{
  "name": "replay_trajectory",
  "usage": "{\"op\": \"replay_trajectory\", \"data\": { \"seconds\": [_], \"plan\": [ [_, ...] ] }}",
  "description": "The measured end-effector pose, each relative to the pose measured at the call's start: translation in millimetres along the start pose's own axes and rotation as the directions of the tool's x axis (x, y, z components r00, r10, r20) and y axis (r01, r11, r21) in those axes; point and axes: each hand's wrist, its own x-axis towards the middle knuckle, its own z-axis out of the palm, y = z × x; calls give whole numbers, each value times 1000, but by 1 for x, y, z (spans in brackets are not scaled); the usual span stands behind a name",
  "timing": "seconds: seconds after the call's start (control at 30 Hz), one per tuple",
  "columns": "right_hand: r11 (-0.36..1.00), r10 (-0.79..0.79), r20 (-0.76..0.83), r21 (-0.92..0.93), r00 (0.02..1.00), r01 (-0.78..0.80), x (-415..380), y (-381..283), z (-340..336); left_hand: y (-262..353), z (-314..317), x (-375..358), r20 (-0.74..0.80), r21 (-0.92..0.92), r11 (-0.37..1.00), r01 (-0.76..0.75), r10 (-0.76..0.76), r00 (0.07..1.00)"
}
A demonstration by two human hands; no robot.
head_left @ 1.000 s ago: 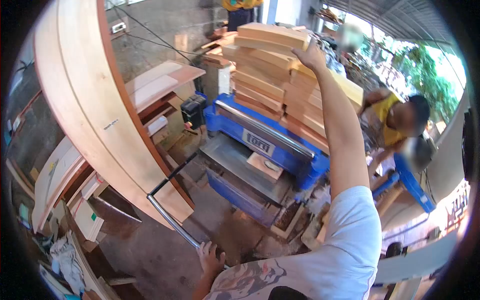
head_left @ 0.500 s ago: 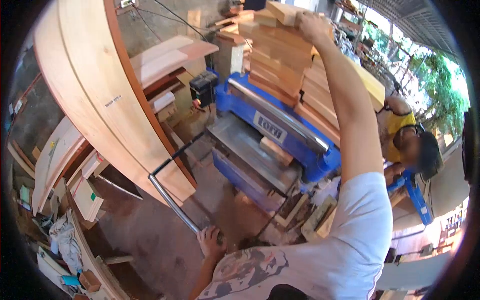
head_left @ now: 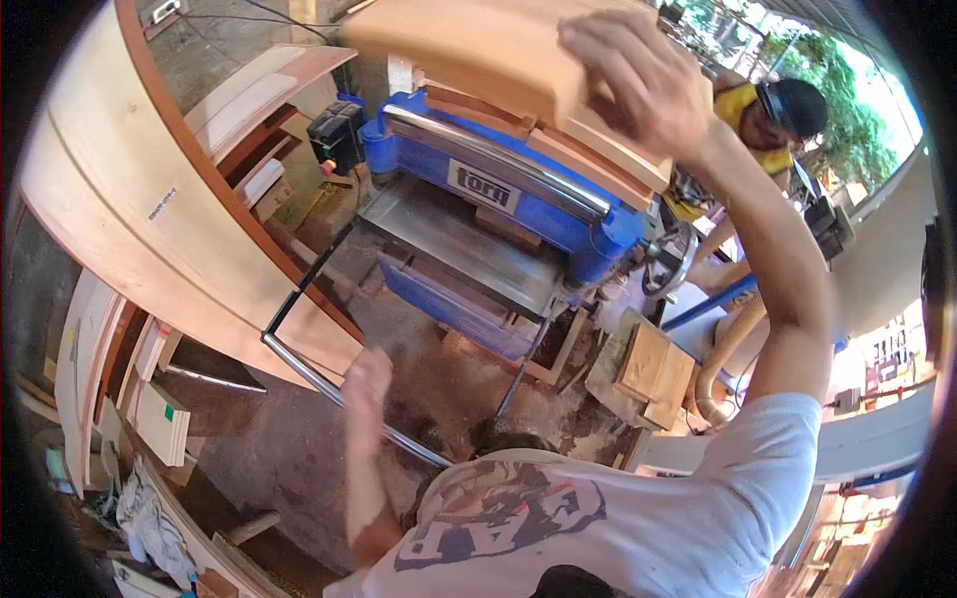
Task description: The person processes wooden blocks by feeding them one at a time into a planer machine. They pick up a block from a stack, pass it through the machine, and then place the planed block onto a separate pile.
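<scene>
A blue machine (head_left: 469,239) labelled "torq" is standing mid-scene, a wooden panel (head_left: 189,259) rising at left, a person (head_left: 743,105) in yellow showing at far right. A metal bar (head_left: 309,376) is crossing near left. Above the machine, the right hand (head_left: 653,90) is curling half open at a wooden board's (head_left: 469,35) right end, grip unclear; the left hand (head_left: 367,391) is blurring by the bar, spread and hold unclear.

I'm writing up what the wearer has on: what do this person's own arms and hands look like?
The right hand and left hand, the latter blurred, wear no gloves, and no watch shows. The right sleeve is short, plain and white; the left one is hard to make out.
</scene>
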Motion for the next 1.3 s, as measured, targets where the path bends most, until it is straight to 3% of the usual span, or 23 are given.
{"op": "replay_trajectory", "data": {
  "seconds": [0.03,0.1,0.2,0.23,0.27,0.33,0.37,0.43,0.47,0.53,0.6,0.63,0.67,0.7,0.73,0.8,0.93,1.0,1.1,1.13,1.2,1.23,1.3],
  "plan": [
    [998,-56,-83,32,995,58,0,-16,-18,29,1,23,150,-152,988,-26,49,987],
    [989,-120,-131,74,984,130,-7,-40,-37,102,17,54,410,-326,936,130,16,912],
    [897,-33,-110,435,993,78,-24,-98,-40,138,45,64,522,-330,928,173,28,852],
    [814,-5,-52,579,999,34,-30,-128,-39,127,36,56,474,-286,933,218,-60,879],
    [812,-54,-77,578,996,88,-32,-154,-34,114,23,44,421,-245,934,261,-140,896],
    [780,-68,-79,617,995,102,-54,-194,-12,97,65,-32,230,-35,998,42,-33,973],
    [751,-32,-56,657,998,61,-70,-210,7,75,47,-41,165,-97,986,134,-117,979],
    [705,260,202,628,944,-329,-107,-244,36,41,27,-50,79,-181,949,259,-249,965],
    [641,377,324,585,868,-497,-124,-260,49,33,28,-53,60,-203,938,279,-273,960],
    [352,753,477,289,453,-890,-159,-309,69,11,14,-37,30,-213,936,280,-280,960],
    [-52,831,557,112,20,-992,-203,-376,66,-15,6,0,-16,-201,942,269,-278,961],
    [7,869,489,141,76,-990,-226,-409,57,-23,11,18,-52,-199,940,277,-292,955],
    [-213,777,617,66,-127,-975,-236,-440,35,-36,11,39,-19,-254,928,274,-288,957],
    [-111,782,620,34,-66,-993,-247,-468,8,-51,12,60,22,-307,910,279,-287,958],
    [-231,680,712,-18,-175,-973,-259,-491,-19,-64,16,80,3,-300,920,253,-264,964],
    [-245,577,758,-192,-303,-950,-285,-544,-79,-85,31,112,-28,-289,936,203,-220,975],
    [-348,491,607,-522,-625,-779,-323,-626,-178,-95,76,139,-118,-273,932,237,-277,954],
    [-574,276,442,-636,-853,-515,-331,-650,-209,-122,78,165,-71,-308,916,258,-292,954],
    [-493,204,288,-796,-936,-352,-355,-693,-234,-134,115,177,-55,-297,931,214,-240,969],
    [-603,82,253,-758,-964,-250,-354,-685,-229,-148,122,193,-148,-289,937,195,-245,958],
    [-757,-176,213,-653,-961,-6,-347,-666,-224,-170,140,222,-427,71,986,152,-108,898],
    [-790,-100,261,-608,-960,-83,-362,-667,-215,-171,161,232,-532,253,954,158,0,847],
    [-828,50,350,-509,-935,-235,-383,-679,-200,-152,195,224,-604,336,925,179,66,794]
  ]
}}
